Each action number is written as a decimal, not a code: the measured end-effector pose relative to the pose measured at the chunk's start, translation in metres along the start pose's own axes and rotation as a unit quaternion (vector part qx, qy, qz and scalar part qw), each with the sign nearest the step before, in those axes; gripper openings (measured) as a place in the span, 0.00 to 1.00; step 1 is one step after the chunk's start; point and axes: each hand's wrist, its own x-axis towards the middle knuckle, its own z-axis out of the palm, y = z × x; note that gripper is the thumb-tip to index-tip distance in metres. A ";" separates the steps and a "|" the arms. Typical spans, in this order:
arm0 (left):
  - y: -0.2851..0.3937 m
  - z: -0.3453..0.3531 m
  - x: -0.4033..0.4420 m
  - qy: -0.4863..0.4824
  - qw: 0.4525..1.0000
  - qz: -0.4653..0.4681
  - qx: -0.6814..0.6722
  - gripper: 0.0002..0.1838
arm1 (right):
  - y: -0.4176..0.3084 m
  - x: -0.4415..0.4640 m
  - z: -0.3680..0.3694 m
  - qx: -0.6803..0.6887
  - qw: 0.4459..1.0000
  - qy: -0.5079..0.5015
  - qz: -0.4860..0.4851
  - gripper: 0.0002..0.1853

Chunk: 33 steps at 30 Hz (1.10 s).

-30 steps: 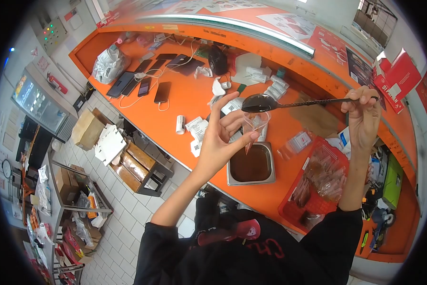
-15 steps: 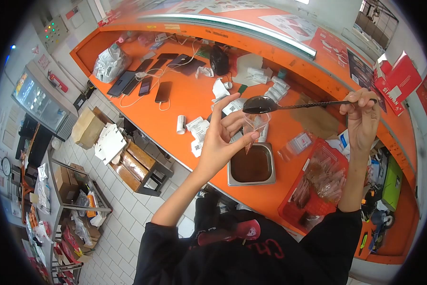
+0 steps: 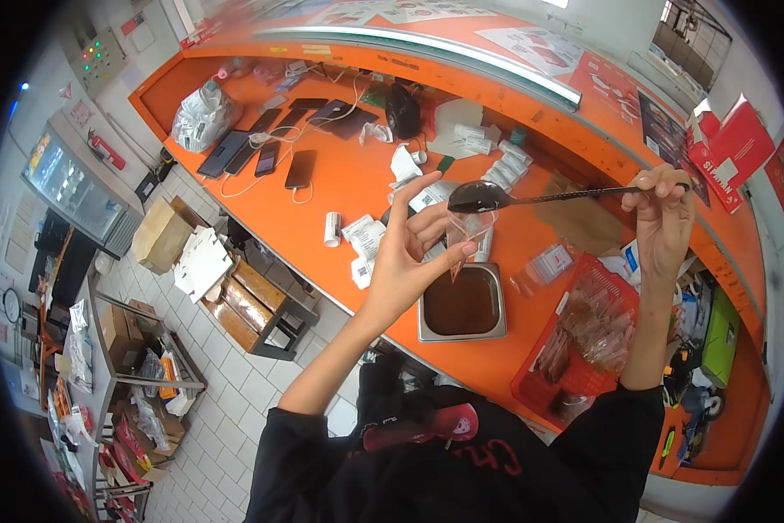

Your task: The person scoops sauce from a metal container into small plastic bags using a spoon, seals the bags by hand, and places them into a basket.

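My right hand [image 3: 662,209] pinches the end of a long dark spoon [image 3: 553,197], held level across the view. The spoon's bowl is tilted over the mouth of a small clear plastic bag [image 3: 470,228]. Between the thumb and fingers of my left hand [image 3: 409,253] the bag hangs, its pointed lower corner coloured brown. Beneath it on the counter stands a square steel container [image 3: 499,301] with brown sauce [image 3: 462,305] inside. Whether sauce is running off the spoon I cannot make out.
A red basket [image 3: 524,383] with filled small bags stands right of the container. White paper rolls and labels [image 3: 366,240] lie behind my left hand on the orange counter [image 3: 279,213]. Phones [image 3: 300,169] with cables lie farther left. A raised shelf [image 3: 462,65] borders the back.
The spoon's bowl has tipped and dropped slightly over the bag. My right hand has turned a little; my left hand and the bag stay put.
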 end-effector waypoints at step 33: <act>0.000 0.000 -0.002 0.002 1.000 0.010 0.016 0.41 | 0.001 -0.003 0.002 -0.017 1.000 0.019 -0.015 0.13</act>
